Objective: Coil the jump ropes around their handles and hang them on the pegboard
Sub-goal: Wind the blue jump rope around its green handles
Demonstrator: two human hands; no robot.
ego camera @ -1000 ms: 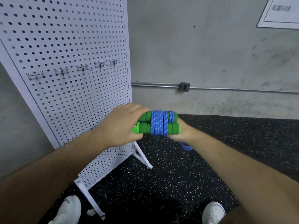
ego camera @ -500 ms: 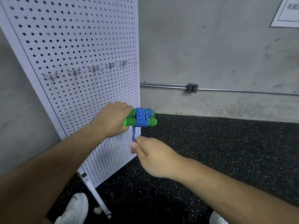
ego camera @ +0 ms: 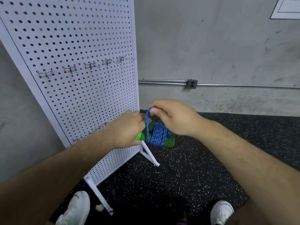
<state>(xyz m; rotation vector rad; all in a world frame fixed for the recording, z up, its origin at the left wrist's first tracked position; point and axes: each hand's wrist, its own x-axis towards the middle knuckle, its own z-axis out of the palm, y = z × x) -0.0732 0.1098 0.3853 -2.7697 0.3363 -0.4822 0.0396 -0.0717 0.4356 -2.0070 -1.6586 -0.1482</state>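
A white pegboard (ego camera: pixel 73 46) stands at the left, with a row of metal hooks (ego camera: pixel 71 69) across its middle, the likely hanging spot. Just right of its edge, the left hand (ego camera: pixel 128 129) is wrapped round one end of two green handles (ego camera: pixel 170 141), held side by side so the coil cannot slip; its fingertips are hidden. The blue rope (ego camera: pixel 158 134) is wound tightly around both handles. Above the coil, a last loop (ego camera: pixel 147 120) is drawn upward — pinched at its top between thumb and forefinger of the right hand (ego camera: pixel 177 119), the other fingers curled — apparently to be tucked in or hooked.
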